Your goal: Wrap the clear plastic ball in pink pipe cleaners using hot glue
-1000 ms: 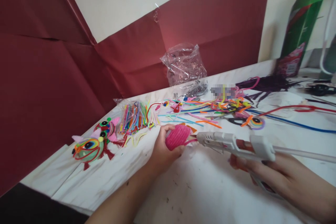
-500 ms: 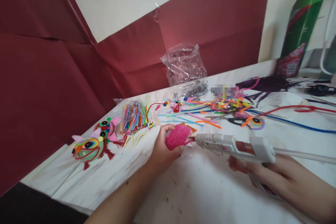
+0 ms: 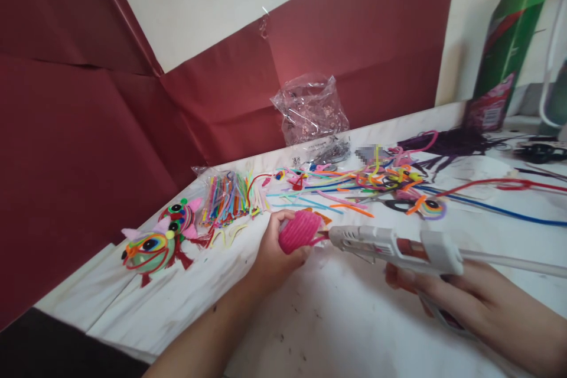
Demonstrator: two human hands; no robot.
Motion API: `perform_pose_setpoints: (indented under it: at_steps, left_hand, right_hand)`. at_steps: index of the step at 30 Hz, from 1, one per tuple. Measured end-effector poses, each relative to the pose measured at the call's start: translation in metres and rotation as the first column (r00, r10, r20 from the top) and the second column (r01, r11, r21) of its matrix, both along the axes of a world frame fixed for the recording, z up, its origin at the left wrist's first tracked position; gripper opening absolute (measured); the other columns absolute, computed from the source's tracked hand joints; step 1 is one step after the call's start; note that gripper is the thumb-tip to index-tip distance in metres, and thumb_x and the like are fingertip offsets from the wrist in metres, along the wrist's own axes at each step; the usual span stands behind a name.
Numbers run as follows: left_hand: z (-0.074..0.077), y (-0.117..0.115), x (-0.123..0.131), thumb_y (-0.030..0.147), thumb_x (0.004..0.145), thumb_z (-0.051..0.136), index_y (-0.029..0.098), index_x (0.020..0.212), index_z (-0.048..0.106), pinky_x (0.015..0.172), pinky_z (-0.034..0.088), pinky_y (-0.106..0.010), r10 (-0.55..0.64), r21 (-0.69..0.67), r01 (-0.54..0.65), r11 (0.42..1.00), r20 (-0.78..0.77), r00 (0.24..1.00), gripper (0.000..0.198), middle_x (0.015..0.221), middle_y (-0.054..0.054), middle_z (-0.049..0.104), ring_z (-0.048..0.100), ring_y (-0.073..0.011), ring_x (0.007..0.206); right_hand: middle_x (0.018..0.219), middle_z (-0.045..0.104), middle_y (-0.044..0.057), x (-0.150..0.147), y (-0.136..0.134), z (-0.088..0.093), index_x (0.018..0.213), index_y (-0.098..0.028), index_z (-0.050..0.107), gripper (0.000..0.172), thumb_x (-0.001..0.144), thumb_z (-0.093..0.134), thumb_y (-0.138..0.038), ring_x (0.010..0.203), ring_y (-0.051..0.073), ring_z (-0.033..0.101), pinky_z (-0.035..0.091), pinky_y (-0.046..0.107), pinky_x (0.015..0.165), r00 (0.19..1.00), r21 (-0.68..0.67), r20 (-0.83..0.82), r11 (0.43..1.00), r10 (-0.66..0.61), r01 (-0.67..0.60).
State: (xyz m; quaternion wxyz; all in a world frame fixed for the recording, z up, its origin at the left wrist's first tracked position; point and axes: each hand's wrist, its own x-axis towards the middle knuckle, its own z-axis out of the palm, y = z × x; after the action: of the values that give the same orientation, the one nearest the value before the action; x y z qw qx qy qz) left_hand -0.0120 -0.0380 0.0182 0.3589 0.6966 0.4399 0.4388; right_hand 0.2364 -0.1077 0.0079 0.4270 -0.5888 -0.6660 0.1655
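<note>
**Glue gun nozzle at a pink wrapped ball, on a littered white table**

The left hand (image 3: 273, 251) is curled around a pink ball (image 3: 300, 230) wound in fuzzy wire, thumb over the top and fingers underneath, holding it just above the table (image 3: 354, 331). The right hand (image 3: 469, 301) is folded around the grip of a white glue gun (image 3: 390, 243). Its nozzle reaches across to touch the side of the ball that faces away from the left palm. A clear glue stick (image 3: 514, 261) juts out of the gun's rear, above the right hand.

The table is white with a faint marble pattern (small dark flecks dot it in front of both hands). Outward of the left hand, near the table's corner, lie two finished figures (image 3: 150, 248) with big eyes and pink ears. Beyond the left hand's knuckles sits a clear-wrapped bundle of coloured stems (image 3: 224, 198). Past the gun lies a scatter of cut stems (image 3: 336, 189), with a long blue stem (image 3: 496, 208) running off beyond the right hand.

A crumpled clear bag (image 3: 310, 109) leans on creased dark red paper (image 3: 88, 147) that covers the lower part of a cream wall (image 3: 212, 6). A green carton (image 3: 505, 53) stands far beyond the right hand.
</note>
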Motion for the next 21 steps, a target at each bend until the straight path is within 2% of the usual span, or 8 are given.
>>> perform_pose_setpoints:
  at_steps: [3, 5, 10, 14, 19, 21]
  left_hand:
    - [-0.0009, 0.001, -0.0004, 0.028, 0.063, 0.073, 0.023, 0.102, 0.045, 0.076, 0.047, -0.03, -0.016, 0.013, 0.016, 1.0, 0.002, 1.0, 0.049, 0.107, -0.004, 0.055, 0.057, -0.0216, 0.093]
    - [-0.0015, 0.0016, -0.0004, 0.029, 0.063, 0.073, 0.022, 0.102, 0.044, 0.074, 0.046, -0.029, -0.018, 0.005, 0.018, 1.0, 0.001, 1.0, 0.049, 0.107, -0.004, 0.054, 0.056, -0.0214, 0.093]
    - [-0.0013, 0.0018, -0.0004, 0.029, 0.062, 0.073, 0.022, 0.103, 0.043, 0.075, 0.045, -0.03, -0.025, 0.001, 0.025, 1.0, 0.0, 1.0, 0.051, 0.111, -0.006, 0.052, 0.056, -0.0213, 0.093]
    - [-0.0001, 0.0006, 0.0001, 0.028, 0.062, 0.073, 0.023, 0.102, 0.044, 0.075, 0.045, -0.03, -0.01, 0.004, 0.01, 1.0, -0.002, 1.0, 0.05, 0.109, -0.005, 0.054, 0.056, -0.0217, 0.093]
    - [-0.0008, 0.0013, 0.0005, 0.027, 0.062, 0.073, 0.023, 0.101, 0.044, 0.074, 0.045, -0.03, -0.008, 0.015, 0.008, 1.0, -0.01, 1.0, 0.048, 0.102, -0.004, 0.057, 0.057, -0.0222, 0.093]
    - [-0.0014, 0.002, 0.0001, 0.029, 0.062, 0.073, 0.023, 0.101, 0.045, 0.075, 0.044, -0.031, -0.01, 0.017, 0.01, 1.0, -0.005, 1.0, 0.049, 0.101, -0.004, 0.057, 0.057, -0.0229, 0.094]
  right_hand:
    - [0.071, 0.078, 0.005, 0.0008, -0.0005, -0.0009, 0.06, -0.028, 0.077, 0.076, 0.068, 0.03, -0.087, 0.065, 0.026, 0.074, 0.06, 0.03, 0.061, 0.995, -0.039, -0.018, 0.995, 0.093, -0.094]
    - [0.073, 0.078, 0.006, 0.0007, -0.0008, -0.0017, 0.062, -0.027, 0.077, 0.077, 0.069, 0.03, -0.087, 0.068, 0.026, 0.074, 0.06, 0.031, 0.064, 0.995, -0.041, -0.018, 0.994, 0.096, -0.097]
    - [0.072, 0.077, 0.004, 0.0004, -0.0006, -0.004, 0.064, -0.027, 0.076, 0.067, 0.075, 0.034, -0.078, 0.066, 0.025, 0.072, 0.059, 0.03, 0.063, 0.993, -0.048, -0.043, 0.993, 0.107, -0.11]
    - [0.072, 0.078, 0.004, 0.0012, -0.0005, -0.0015, 0.062, -0.027, 0.076, 0.05, 0.072, 0.045, -0.064, 0.068, 0.026, 0.073, 0.059, 0.031, 0.064, 0.991, -0.087, -0.052, 0.988, 0.124, -0.128]
    - [0.071, 0.078, -0.001, 0.0009, -0.0024, -0.0056, 0.063, -0.033, 0.077, 0.039, 0.073, 0.046, -0.053, 0.066, 0.023, 0.073, 0.059, 0.028, 0.064, 0.986, -0.038, -0.06, 0.987, 0.155, -0.157]
    - [0.066, 0.077, -0.003, 0.0004, -0.0023, -0.0077, 0.058, -0.036, 0.076, 0.039, 0.071, 0.046, -0.057, 0.062, 0.021, 0.073, 0.059, 0.026, 0.06, 0.997, -0.024, -0.026, 0.997, 0.075, -0.075]
